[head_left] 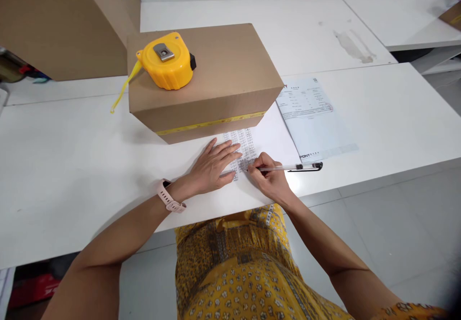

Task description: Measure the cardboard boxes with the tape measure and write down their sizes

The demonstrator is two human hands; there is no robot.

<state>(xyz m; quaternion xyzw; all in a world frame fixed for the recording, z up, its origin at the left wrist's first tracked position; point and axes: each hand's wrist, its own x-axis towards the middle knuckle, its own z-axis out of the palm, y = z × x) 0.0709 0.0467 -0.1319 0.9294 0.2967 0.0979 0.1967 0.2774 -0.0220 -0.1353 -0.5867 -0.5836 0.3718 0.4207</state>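
Observation:
My right hand (268, 178) is closed round a clear pen (291, 167) with a black cap end, its tip on a printed sheet (248, 149) near the table's front edge. My left hand (212, 166) lies flat, fingers stretched out, pressing the same sheet just left of the pen tip. A pink watch is on my left wrist. Directly behind the sheet stands a closed cardboard box (219, 89) with yellow tape. A yellow tape measure (167, 61) rests on the box's top, its tape end hanging off the left side.
A second printed sheet (313, 118) lies right of the box on the white table (65, 157). A larger cardboard box (54, 22) stands at the back left. More white tabletops (403, 17) extend behind and to the right.

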